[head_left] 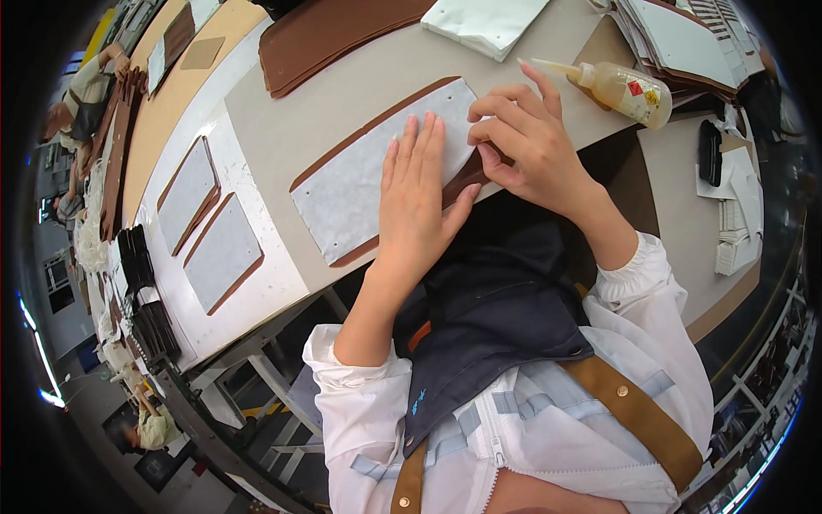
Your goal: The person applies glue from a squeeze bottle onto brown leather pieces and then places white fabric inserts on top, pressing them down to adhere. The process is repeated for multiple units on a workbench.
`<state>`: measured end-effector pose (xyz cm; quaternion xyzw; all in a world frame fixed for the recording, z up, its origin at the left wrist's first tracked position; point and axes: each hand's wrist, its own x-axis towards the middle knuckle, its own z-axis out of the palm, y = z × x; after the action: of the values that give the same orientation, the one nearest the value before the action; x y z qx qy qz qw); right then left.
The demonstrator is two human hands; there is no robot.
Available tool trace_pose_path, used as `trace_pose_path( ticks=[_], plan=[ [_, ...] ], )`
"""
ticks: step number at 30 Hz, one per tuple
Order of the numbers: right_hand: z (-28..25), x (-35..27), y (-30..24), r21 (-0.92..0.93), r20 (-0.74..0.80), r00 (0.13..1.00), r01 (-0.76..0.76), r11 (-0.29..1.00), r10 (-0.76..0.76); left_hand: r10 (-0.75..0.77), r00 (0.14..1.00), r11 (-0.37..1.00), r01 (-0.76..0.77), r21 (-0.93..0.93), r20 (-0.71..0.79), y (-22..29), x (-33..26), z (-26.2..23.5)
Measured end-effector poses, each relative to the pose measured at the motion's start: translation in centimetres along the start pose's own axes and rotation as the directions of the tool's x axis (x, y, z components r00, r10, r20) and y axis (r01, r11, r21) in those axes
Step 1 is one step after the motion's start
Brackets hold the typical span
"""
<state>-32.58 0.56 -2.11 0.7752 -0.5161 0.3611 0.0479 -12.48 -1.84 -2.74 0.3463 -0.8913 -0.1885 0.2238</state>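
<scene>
Nearest the lens: white jacket sleeves and a dark blue apron [488, 325] with tan straps, person leaning over the worktop [342, 111].

Far left on the worktop: two brown panels with grey-white lining [210, 227], side by side on a white board, well apart from the hands. Dark stacked pieces [145, 291] sit past them at the worktop's left edge. Other people at the far left rim, small, not involved.

Centre: brown leather panel with grey-white lining sheet [360, 184] on top, long axis running from lower left to upper right, near edge lying close along the worktop's front edge.

Left hand [419, 193] lies flat, fingers spread and extended, palm pressing on the lining sheet near its right end. Grip is open, nothing held, just pressing down.

Right hand [522, 141] is just to the right, touching the panel's right end; thumb and fingers pinched closed on the brown edge strip [471, 176] where it shows beside the lining. Index finger lifted. Right hand is the nearer one to that edge; rest of the panel stretches away to the left of both hands.

Right of the hands: a clear glue bottle [621, 86] lying on its side, nozzle pointing left, near but apart. Behind: stack of brown sheets [325, 34], white folded sheets [484, 21].

Open room: bare worktop above the panel; front edge drops off right under the hands.
</scene>
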Motion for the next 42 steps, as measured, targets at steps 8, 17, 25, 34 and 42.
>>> trace_pose_path(
  ticks=[8, 17, 25, 34, 42],
  plan=[
    [-1.0, -1.1, 0.1, 0.038, 0.108, 0.994, -0.024, 0.999, 0.020, 0.032, 0.989, 0.986, -0.055, 0.157, 0.147, -0.1, -0.4, -0.3],
    [-2.8, -3.7, 0.4, 0.025, 0.085, 0.984, -0.157, 0.987, 0.154, 0.035, 0.970, 0.958, -0.101, 0.269, 0.241, 0.4, -0.3, -0.7],
    [-1.7, -3.9, -0.3, 0.056, 0.011, 0.981, -0.194, 0.979, 0.194, 0.054, 0.973, 0.960, -0.113, 0.257, 0.225, 0.6, -0.2, 0.0],
    [-1.6, -3.9, 0.7, 0.017, -0.054, 0.988, -0.144, 0.989, 0.144, 0.042, 0.967, 0.958, -0.110, 0.263, 0.250, 1.7, 0.2, 0.4],
    [-2.2, -5.5, 1.4, 0.060, -0.094, 0.963, -0.247, 0.967, 0.252, 0.048, 0.967, 0.953, -0.119, 0.279, 0.249, 2.5, 0.5, 1.2]
  ],
)
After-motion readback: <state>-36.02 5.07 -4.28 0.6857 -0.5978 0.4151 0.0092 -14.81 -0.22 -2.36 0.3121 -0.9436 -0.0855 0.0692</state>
